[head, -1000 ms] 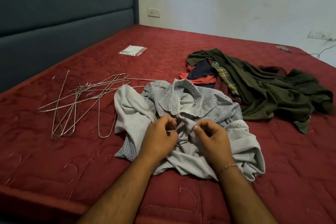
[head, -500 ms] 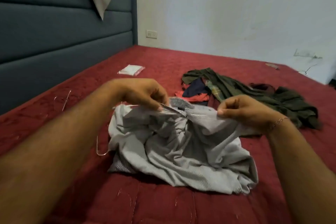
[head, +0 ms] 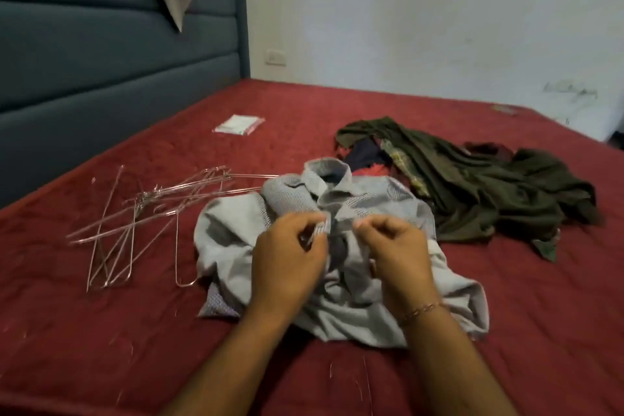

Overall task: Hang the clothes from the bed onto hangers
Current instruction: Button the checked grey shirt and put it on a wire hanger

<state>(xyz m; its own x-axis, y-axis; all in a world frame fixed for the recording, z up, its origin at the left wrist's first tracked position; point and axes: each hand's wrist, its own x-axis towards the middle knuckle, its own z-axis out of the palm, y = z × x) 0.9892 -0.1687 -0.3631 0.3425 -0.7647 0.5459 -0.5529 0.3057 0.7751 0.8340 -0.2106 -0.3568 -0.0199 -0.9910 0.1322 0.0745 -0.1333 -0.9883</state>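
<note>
Head cam: I see the left hand [head: 287,257] and right hand [head: 396,252] each pinching the front edges of the grey shirt [head: 341,246], which lies crumpled on the red bed [head: 506,331]. Wire hangers [head: 135,223] lie left of the fingers, apart from them. A dark clothes pile [head: 472,186] sits beyond, to the right. A small packet [head: 239,124] lies far ahead.
</note>
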